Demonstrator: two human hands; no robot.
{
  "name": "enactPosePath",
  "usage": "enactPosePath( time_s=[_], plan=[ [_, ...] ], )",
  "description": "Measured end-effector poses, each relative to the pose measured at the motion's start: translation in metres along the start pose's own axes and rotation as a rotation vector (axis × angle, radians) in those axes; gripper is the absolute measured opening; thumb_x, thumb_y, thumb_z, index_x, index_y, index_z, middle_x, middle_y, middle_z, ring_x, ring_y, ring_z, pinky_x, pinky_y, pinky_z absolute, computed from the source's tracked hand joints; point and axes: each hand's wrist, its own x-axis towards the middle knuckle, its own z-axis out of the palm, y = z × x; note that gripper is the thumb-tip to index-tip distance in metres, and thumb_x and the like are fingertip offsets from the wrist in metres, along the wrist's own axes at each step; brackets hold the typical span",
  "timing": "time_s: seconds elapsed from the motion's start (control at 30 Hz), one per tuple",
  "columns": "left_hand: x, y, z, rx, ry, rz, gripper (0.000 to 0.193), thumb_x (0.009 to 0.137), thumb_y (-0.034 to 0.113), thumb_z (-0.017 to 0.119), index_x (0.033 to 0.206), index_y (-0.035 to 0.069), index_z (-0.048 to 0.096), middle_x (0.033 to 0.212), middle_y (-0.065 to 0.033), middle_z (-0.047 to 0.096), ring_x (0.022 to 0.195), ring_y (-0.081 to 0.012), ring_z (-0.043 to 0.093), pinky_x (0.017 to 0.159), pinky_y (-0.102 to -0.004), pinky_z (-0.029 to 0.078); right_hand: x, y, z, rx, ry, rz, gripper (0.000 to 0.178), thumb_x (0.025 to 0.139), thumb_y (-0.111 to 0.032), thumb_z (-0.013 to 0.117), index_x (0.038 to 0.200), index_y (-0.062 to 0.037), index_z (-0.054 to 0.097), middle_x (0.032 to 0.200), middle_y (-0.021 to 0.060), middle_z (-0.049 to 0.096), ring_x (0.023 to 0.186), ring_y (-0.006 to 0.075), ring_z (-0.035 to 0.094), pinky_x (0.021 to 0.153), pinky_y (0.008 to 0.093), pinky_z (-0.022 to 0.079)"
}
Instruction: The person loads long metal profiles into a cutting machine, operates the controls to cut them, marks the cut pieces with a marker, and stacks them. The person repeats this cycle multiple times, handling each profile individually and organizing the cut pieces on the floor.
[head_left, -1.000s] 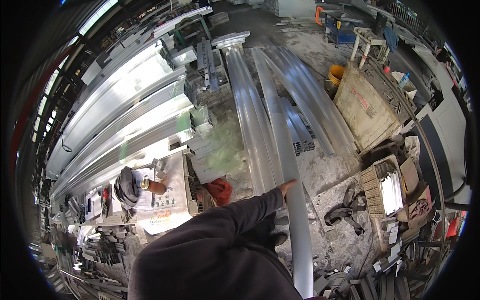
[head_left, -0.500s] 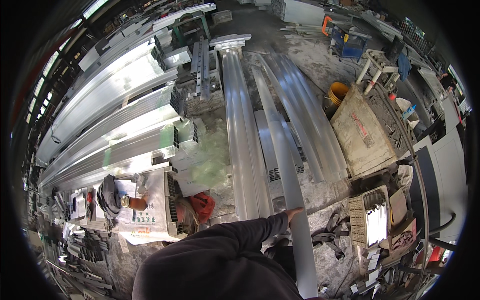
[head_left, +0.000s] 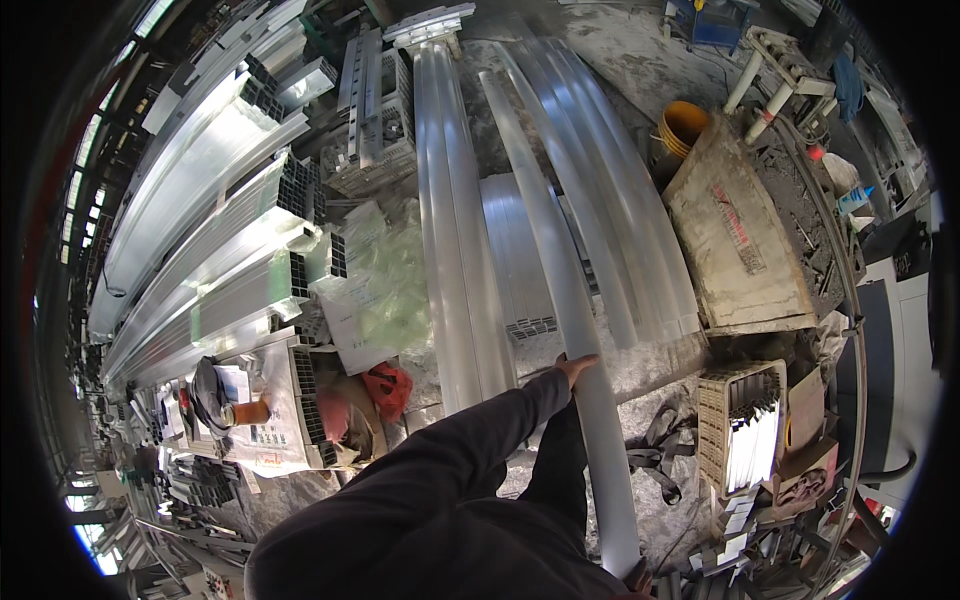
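Long metal profile (head_left: 566,290) slants from the far floor to the lower edge. Left hand (head_left: 576,368) curled on its left edge, partway along. Right hand (head_left: 638,576) by its near end, mostly cut off; can't tell its grip. Metal strips (head_left: 455,240) left, more panels (head_left: 630,220) right; dark strap (head_left: 660,455), crate (head_left: 712,400) further right.

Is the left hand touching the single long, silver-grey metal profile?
Touching: the head view shows the left hand gripping the profile at its left edge.
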Motion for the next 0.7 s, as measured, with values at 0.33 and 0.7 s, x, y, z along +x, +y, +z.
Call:
enactPosePath(
  time_s=[0.33,0.7],
  plan=[
    [0.254,0.136,0.05,-0.077,0.037,0.008,0.053,0.094,0.034,0.084,0.136,0.01,0.064,0.122,-0.0092,0.073,0.109,-0.0247,0.071,0.091,-0.0407,0.056,0.383,-0.145,0.015,0.18,0.246,-0.321,0.095,0.07,-0.016,0.077,0.158,-0.0058,0.043,0.117,0.0258,0.06,0.113,0.0499,0.059,0.095,0.0621,0.049],
    [0.153,0.044,-0.085,-0.177,-0.224,-0.085,0.082,0.104,0.028,0.073,0.172,0.015,0.03,0.16,-0.0043,0.053,0.14,-0.0266,0.058,0.114,-0.0459,0.049,0.645,-0.35,0.121,0.309,0.055,-0.131,0.101,0.071,-0.019,0.081,0.163,-0.032,0.041,0.129,0.0157,0.062,0.127,0.0406,0.059,0.102,0.0592,0.052]
  ],
)
